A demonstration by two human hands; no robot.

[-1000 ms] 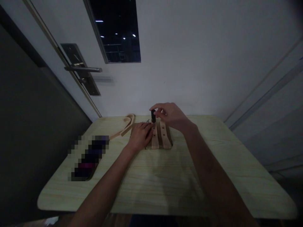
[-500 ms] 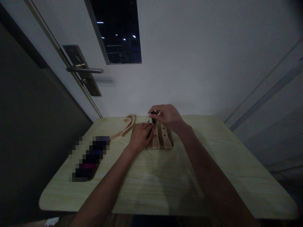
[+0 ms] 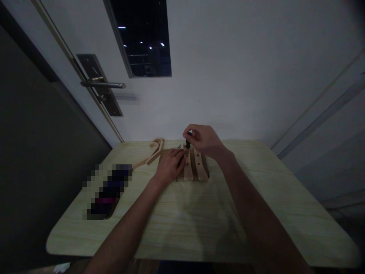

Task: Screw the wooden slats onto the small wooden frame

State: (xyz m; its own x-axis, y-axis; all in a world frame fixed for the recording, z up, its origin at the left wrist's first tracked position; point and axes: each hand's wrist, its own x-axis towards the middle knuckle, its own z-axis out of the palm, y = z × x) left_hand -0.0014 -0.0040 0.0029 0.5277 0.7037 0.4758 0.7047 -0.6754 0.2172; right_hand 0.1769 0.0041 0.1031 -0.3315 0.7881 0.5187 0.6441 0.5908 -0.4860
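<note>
A small wooden board with pale raised strips (image 3: 203,173) lies on the table near the wall, with dark holes along the strips. My left hand (image 3: 170,165) rests on its left part, fingers stretched out and thumb apart, fingertips by the left strip. Above that strip, my right hand (image 3: 203,140) is closed around the black handle of a screwdriver (image 3: 188,144), held nearly upright. Its tip points down at the strip close to my left fingertips; the exact contact is too small to make out. Small metal pieces (image 3: 178,147) show behind my left fingers.
A curved wooden hook-shaped piece (image 3: 156,149) lies left of the board. Further left is a dark, pixelated flat object (image 3: 112,194). The pale wood-grain table (image 3: 182,228) meets a white door (image 3: 222,76) with a metal handle (image 3: 107,84).
My right hand has shifted slightly to the right, its fingers turned on the screwdriver handle, which leans a little differently. My left hand stays in place on the board.
</note>
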